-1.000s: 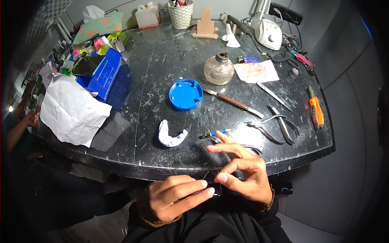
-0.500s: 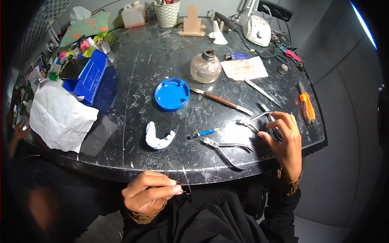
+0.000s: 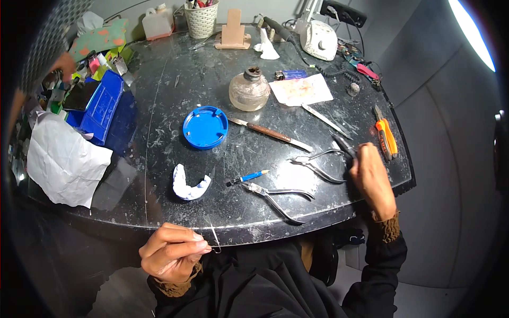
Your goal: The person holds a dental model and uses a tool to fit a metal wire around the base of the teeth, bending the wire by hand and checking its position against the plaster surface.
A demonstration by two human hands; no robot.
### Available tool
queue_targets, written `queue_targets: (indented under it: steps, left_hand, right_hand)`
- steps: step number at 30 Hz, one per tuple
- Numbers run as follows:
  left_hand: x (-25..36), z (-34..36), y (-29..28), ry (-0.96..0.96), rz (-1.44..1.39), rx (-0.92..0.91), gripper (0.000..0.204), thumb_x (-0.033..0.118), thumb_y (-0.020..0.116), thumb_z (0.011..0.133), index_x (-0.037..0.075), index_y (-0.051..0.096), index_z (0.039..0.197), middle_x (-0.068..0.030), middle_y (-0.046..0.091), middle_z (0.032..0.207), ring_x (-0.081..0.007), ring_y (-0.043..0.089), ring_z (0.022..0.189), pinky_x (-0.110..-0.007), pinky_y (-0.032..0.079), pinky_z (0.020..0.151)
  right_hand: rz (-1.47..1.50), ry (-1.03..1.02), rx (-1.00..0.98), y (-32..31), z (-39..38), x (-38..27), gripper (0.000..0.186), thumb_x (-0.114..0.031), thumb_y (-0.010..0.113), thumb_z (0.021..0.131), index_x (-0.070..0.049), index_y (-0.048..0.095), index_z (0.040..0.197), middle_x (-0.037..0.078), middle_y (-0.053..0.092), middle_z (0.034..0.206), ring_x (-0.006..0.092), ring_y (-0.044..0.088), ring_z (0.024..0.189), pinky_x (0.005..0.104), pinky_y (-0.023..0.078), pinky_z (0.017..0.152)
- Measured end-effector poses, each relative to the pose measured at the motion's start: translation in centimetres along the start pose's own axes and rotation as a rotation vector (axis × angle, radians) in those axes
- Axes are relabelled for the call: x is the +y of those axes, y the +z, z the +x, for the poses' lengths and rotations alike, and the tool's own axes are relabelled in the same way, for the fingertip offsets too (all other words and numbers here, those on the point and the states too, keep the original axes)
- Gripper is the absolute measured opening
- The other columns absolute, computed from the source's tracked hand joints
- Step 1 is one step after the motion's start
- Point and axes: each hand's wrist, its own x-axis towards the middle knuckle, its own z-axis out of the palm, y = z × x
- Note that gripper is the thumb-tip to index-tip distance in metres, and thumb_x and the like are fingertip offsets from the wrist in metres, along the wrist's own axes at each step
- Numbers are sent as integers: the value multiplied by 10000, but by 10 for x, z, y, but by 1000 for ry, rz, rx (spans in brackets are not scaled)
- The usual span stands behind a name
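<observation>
In front of the table's near edge, my left hand (image 3: 172, 253) pinches a thin bent wire (image 3: 216, 241) between thumb and fingertips. My right hand (image 3: 371, 177) is closed around a slim dark tool (image 3: 343, 144) at the right of the table; its tip points up and left, and the rest is hidden by the fingers. Just left of that hand lie silver pliers (image 3: 318, 164) with splayed handles. A second pair of silver pliers (image 3: 275, 199) lies nearer. Further left are a blue-handled pencil-like tool (image 3: 249, 177) and a whitish dental arch model (image 3: 188, 186).
Behind are a round blue dish (image 3: 205, 128), a wooden-handled spatula (image 3: 270, 132), a glass burner jar (image 3: 249, 91) and a stained paper (image 3: 302, 90). Orange-handled cutters (image 3: 387, 139) lie far right. A blue box (image 3: 108, 106) and crumpled white paper (image 3: 66, 161) crowd the left; another person's hand (image 3: 64, 66) shows there.
My right hand has left the silver pliers and closed around the dark tool beside them. The left hand still holds the wire. The whole view has shifted slightly, and another person's hand appears higher at left.
</observation>
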Motion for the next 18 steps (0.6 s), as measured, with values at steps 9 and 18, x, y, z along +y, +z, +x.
queue_targets:
  steps: [9,18]
  left_hand:
    - [4,16,15,23,-119,-143,208,11,766,642,14,671,827,-89,620,787,-178,615,648,-255,510,556]
    - [27,21,6,9,-157,-436,310,-45,722,664,43,661,954,-52,568,896,-182,617,783,-266,548,659]
  right_hand:
    - [512,-47,242,-62,-19,-28,327,-236,506,919,20,424,731,91,495,679,181,477,569,274,411,550]
    - [762,-739,-337,-43,-4,-103,245,-163,690,727,-5,504,733,127,577,950,249,590,842,331,508,721]
